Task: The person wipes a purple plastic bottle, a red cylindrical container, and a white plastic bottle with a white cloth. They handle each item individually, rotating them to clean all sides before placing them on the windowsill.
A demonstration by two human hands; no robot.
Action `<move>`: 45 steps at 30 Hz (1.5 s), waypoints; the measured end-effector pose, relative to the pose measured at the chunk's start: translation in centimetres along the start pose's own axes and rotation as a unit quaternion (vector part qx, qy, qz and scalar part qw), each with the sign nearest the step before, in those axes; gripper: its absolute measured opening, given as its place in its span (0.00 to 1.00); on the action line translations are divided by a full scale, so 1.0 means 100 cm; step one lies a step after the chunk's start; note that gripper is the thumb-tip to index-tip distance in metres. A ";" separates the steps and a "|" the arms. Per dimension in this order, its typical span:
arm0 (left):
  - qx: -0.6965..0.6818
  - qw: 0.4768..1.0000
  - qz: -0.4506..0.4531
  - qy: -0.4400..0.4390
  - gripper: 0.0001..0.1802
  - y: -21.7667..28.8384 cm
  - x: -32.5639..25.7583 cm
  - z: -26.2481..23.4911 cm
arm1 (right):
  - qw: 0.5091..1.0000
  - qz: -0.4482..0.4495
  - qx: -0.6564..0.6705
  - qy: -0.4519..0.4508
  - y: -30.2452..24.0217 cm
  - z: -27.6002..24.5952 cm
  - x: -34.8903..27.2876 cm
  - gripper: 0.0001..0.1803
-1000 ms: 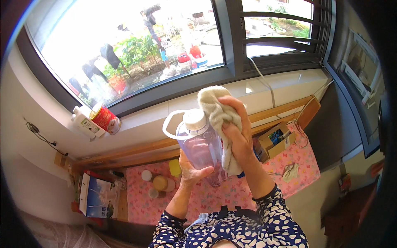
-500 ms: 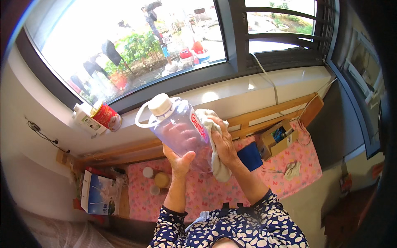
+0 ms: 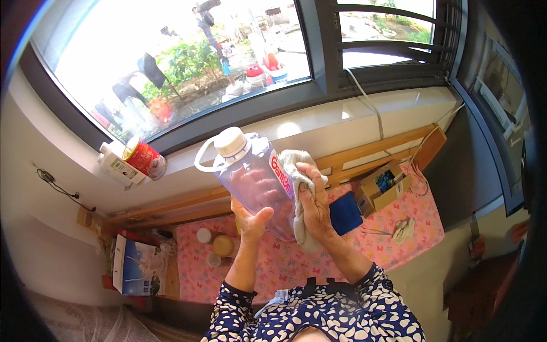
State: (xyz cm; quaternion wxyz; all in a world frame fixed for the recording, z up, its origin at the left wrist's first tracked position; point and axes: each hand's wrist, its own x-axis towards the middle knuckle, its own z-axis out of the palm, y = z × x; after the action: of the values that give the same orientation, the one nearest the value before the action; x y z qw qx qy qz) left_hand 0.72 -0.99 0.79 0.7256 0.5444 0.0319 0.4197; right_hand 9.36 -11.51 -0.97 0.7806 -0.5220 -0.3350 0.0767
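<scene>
A big clear purple-tinted water bottle [image 3: 250, 176] is held up in front of me, tilted, with its white cap [image 3: 231, 142] toward the upper left and a white carrying loop beside the cap. My left hand [image 3: 249, 219] supports it from behind and below; its fingers show through the clear wall and the thumb lies on the near side. In my right hand [image 3: 314, 199] is a grey-white cloth [image 3: 301, 165], bunched along the bottle's right side next to the red-lettered label [image 3: 280, 174]. The fingers of my right hand are bent around the cloth.
Below lies a bed or bench with a pink patterned cover [image 3: 273, 265]. On it are several jars [image 3: 223, 246], a blue flat object [image 3: 345, 214], an open cardboard box [image 3: 384, 191] and a small cloth [image 3: 403, 231]. A red can [image 3: 149, 161] stands on the windowsill. A printed carton [image 3: 137, 265] sits left.
The bottle and both hands have shifted slightly to the right. My right hand has turned on the cloth, so that its thumb now shows.
</scene>
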 end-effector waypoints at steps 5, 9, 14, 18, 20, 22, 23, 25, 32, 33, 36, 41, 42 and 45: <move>0.026 1.000 0.007 -0.004 0.58 -0.003 -0.010 0.008 | 0.975 -0.196 -0.096 0.031 -0.041 0.019 0.023 0.22; 0.045 0.997 0.048 0.043 0.59 -0.007 -0.013 0.014 | 0.918 -0.311 -0.246 0.023 -0.059 0.025 0.034 0.24; 0.001 0.998 0.034 0.048 0.59 0.008 -0.011 0.022 | 0.984 -0.134 -0.119 -0.005 -0.045 0.023 0.031 0.25; 0.021 0.998 0.048 0.037 0.57 0.011 -0.006 0.013 | 0.982 -0.140 -0.128 0.015 -0.017 0.014 0.017 0.24; -0.005 0.998 0.052 0.023 0.57 0.010 -0.002 0.007 | 0.990 -0.087 -0.108 0.014 -0.004 0.008 0.005 0.24; 0.001 0.998 0.059 0.013 0.57 0.009 0.000 -0.001 | 0.997 -0.023 -0.070 -0.002 0.015 -0.002 -0.006 0.24; 0.004 0.998 0.063 0.009 0.57 0.010 0.001 -0.004 | 0.998 0.010 -0.060 -0.017 0.018 -0.006 -0.010 0.24; -0.012 0.999 0.050 0.007 0.57 0.015 0.005 -0.001 | 0.996 0.076 -0.033 -0.025 0.034 -0.017 -0.022 0.25; -0.075 0.995 0.049 0.031 0.57 -0.008 0.002 -0.008 | 0.924 0.228 0.305 0.017 0.058 -0.030 -0.033 0.22; -0.062 0.996 0.051 0.025 0.57 -0.012 0.004 -0.011 | 0.928 0.224 0.296 0.036 0.063 -0.033 -0.033 0.22; -0.010 0.999 0.036 0.021 0.55 -0.013 0.007 -0.013 | 0.943 0.187 0.266 0.075 0.063 -0.034 -0.032 0.23; -0.037 0.995 0.026 0.087 0.54 0.002 0.001 0.010 | 0.988 0.088 0.101 0.077 0.066 -0.034 -0.033 0.21; -0.010 0.995 0.041 0.095 0.52 -0.004 0.001 0.009 | 0.994 0.063 0.062 0.067 0.068 -0.034 -0.036 0.21; 0.056 0.991 0.059 0.111 0.50 -0.018 -0.003 -0.001 | 0.983 -0.094 -0.156 0.023 0.056 -0.033 -0.034 0.20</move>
State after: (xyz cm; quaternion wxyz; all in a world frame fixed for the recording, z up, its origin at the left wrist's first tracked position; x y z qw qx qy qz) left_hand 1.49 -1.19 -0.86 0.6598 0.5352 0.1030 0.5173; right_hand 10.08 -13.13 -8.09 0.7009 -0.6051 -0.3723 -0.0627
